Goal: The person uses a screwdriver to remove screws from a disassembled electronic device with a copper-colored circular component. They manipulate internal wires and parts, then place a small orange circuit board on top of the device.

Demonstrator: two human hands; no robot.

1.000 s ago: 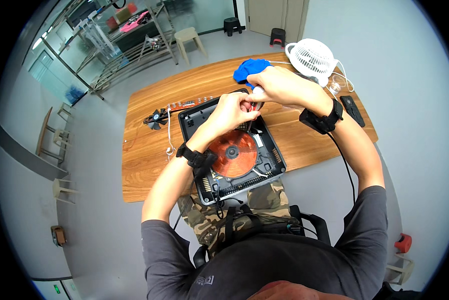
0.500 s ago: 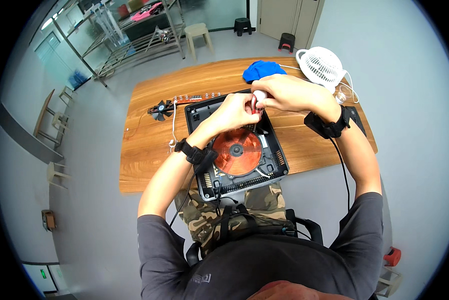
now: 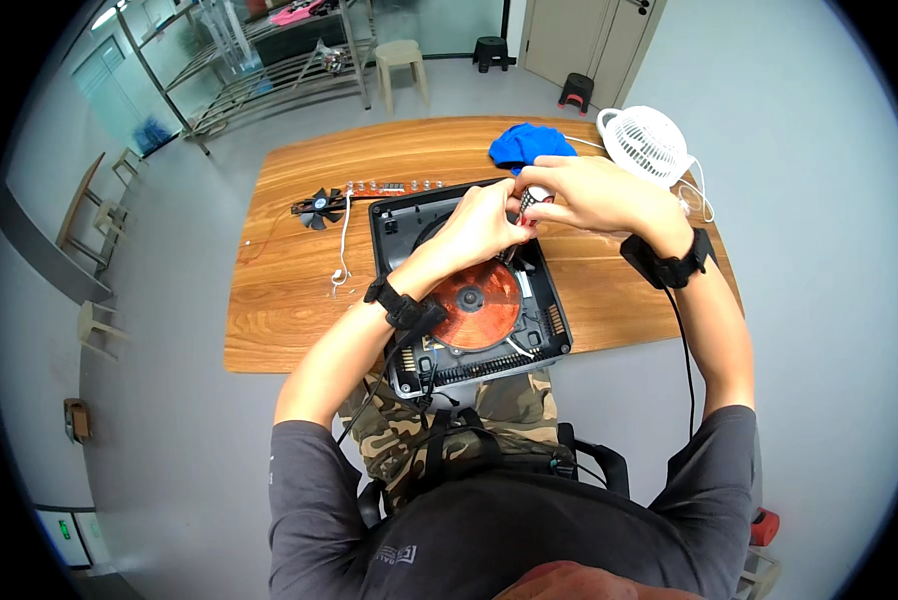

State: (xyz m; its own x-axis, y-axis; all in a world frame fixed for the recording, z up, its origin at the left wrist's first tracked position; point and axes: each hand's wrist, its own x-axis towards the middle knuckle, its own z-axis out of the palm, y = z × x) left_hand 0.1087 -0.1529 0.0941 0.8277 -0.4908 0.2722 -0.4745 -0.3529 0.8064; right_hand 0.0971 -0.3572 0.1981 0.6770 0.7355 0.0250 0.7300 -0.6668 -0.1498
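Note:
My left hand and my right hand meet, fingers closed, on a small red, white and black object over the upper part of an open black casing; fingers hide much of it. Inside the casing lies a round copper coil with a dark centre. To the casing's left are a small black fan, a strip circuit board and a white cable. A blue cloth lies just beyond my hands.
A white fan with a cord stands at the back right of the wooden table. Beyond are a metal rack, a beige stool, black stools and a door. A chair armrest is beside my legs.
My hands have shifted slightly right in the picture and stay together; more of a black-and-white part now shows between my fingers. The table's contents appear shifted as the view moves.

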